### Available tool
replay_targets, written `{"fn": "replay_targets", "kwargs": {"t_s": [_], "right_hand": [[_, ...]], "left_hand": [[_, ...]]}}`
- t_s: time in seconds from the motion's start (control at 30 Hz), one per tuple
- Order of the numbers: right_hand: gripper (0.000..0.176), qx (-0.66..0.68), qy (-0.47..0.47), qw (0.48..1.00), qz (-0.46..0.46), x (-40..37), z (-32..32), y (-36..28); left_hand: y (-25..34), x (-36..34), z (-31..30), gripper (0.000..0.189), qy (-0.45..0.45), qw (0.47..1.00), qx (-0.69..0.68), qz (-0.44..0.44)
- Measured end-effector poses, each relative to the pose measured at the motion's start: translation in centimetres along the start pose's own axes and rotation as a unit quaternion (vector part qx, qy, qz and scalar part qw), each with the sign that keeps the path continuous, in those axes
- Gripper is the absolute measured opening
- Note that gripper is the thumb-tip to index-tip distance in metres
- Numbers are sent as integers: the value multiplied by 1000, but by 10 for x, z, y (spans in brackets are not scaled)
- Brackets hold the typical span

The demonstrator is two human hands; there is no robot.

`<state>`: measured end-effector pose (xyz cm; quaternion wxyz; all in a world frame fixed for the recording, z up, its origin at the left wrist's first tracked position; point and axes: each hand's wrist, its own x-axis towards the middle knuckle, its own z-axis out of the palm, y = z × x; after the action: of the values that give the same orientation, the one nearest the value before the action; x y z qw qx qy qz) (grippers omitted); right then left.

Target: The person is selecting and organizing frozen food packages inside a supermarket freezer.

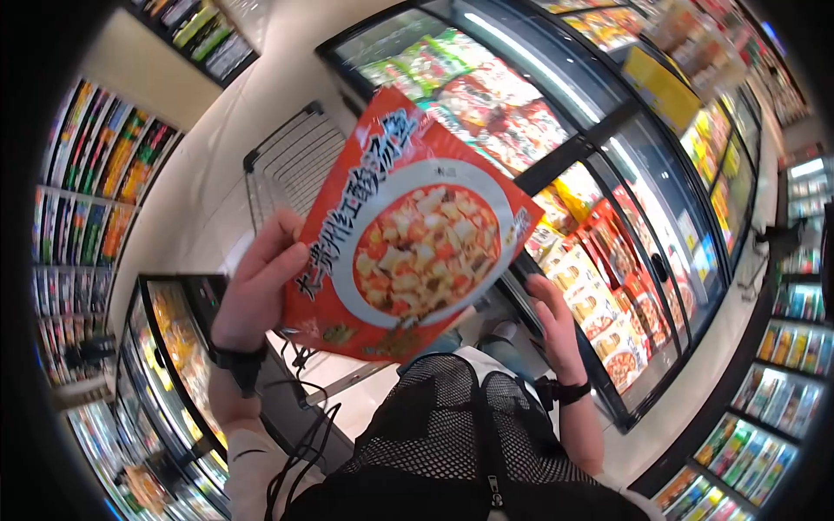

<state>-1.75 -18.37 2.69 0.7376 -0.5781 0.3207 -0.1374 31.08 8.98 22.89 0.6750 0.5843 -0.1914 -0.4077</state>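
Note:
My left hand (pixel 265 282) grips the lower left edge of a flat red food package (pixel 434 234), thumb on the front. Chinese characters run up its left side, and a large picture of a white bowl of diced food fills the front. The package is tilted and held up in front of me. My right hand (pixel 560 334) is beside the package's lower right edge, fingers apart, holding nothing. Behind it stands a glass-lidded freezer (pixel 539 182) with red, yellow and green food packs inside. Dark bands are on both wrists.
A wire shopping cart (pixel 291 156) stands behind the package, partly hidden by it. Another glass freezer case (pixel 165 347) is at the left. Stocked shelves (pixel 100 156) line the left side, and lit shelves (pixel 764 391) the right. A black mesh bag (pixel 434 417) hangs on my front.

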Motion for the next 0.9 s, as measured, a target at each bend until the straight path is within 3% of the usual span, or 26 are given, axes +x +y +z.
{"fn": "replay_targets", "kwargs": {"t_s": [0.07,0.13,0.17,0.23,0.3,0.4,0.47,0.6,0.63,0.73,0.8,0.87,0.9], "right_hand": [[66,211,-218,953,16,-2,-3,-16],[63,317,-388,865,32,-12,-7,-38],[61,240,-319,908,127,-14,-17,-28],[58,242,-215,921,217,-31,-40,-3],[56,382,-173,886,199,-48,-63,19],[57,432,-166,863,201,-61,-103,41],[51,407,-104,880,221,-77,-115,33],[41,418,-10,876,240,-102,-172,58],[40,441,23,870,220,-105,-185,71],[32,487,161,839,180,-118,-225,88],[28,536,250,789,165,-116,-257,117],[25,555,288,774,97,-113,-296,145],[24,533,317,779,92,-108,-315,161]], "left_hand": [[-27,6,28,10,-41,999,7,-13],[-60,15,63,11,-70,996,-7,-47],[-73,20,88,10,-68,995,-34,-65],[-93,16,126,8,-63,993,-49,-92],[-122,17,164,6,-62,993,-28,-93],[-155,29,209,8,-75,988,22,-131],[-162,39,218,7,-97,982,54,-154],[-195,43,251,32,-104,972,135,-159],[-203,47,246,39,-127,974,107,-156],[-234,51,202,40,-73,965,242,-75],[-245,36,189,46,-30,861,507,17],[-265,24,162,49,-15,683,719,127],[-279,15,153,51,20,698,707,111]]}}
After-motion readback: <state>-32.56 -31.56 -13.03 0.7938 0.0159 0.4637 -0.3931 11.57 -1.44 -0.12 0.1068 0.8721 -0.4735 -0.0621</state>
